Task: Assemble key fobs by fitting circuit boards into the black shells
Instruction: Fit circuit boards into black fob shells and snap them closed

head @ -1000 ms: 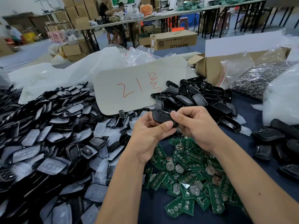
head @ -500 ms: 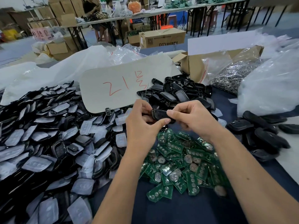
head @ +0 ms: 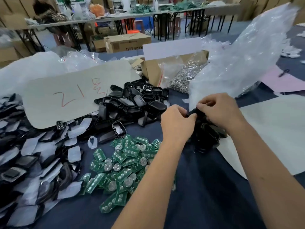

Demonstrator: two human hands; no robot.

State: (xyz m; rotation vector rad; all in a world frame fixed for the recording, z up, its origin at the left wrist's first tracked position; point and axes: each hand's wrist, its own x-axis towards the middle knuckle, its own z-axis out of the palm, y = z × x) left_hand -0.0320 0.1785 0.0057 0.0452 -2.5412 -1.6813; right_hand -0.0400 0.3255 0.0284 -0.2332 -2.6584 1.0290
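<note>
From the head camera, both hands hold 1 black key fob shell [head: 193, 111] up over the bench [head: 206, 187]. The left hand [head: 177, 123] pinches its left end, and the right hand [head: 219, 111] curls its fingers round the right end. Under them lies a small heap of black fobs [head: 207, 134]. Green circuit boards [head: 122, 164] lie in a pile near the left arm. More black shells [head: 132, 101] sit behind, beside a card [head: 69, 96] marked 21 in red.
</note>
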